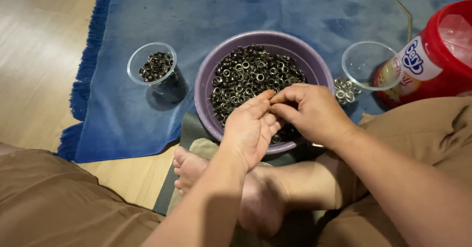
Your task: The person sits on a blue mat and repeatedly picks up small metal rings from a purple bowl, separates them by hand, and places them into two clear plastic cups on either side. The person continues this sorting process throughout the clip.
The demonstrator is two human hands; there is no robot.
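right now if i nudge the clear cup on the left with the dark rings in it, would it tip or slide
The clear cup looks like thin plastic and is only partly filled with small rings, so it is probably light. Its base seems narrower than its rim, so a high push might tip it. The blue rug under it likely grips rather than lets it slide.

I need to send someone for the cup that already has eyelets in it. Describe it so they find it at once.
Start at the blue fringed rug and find the round purple plastic bowl heaped with dark metal eyelets. To the bowl's left stands a clear plastic cup holding a small pile of eyelets. The other clear cup, right of the bowl beside the red tub, looks empty.
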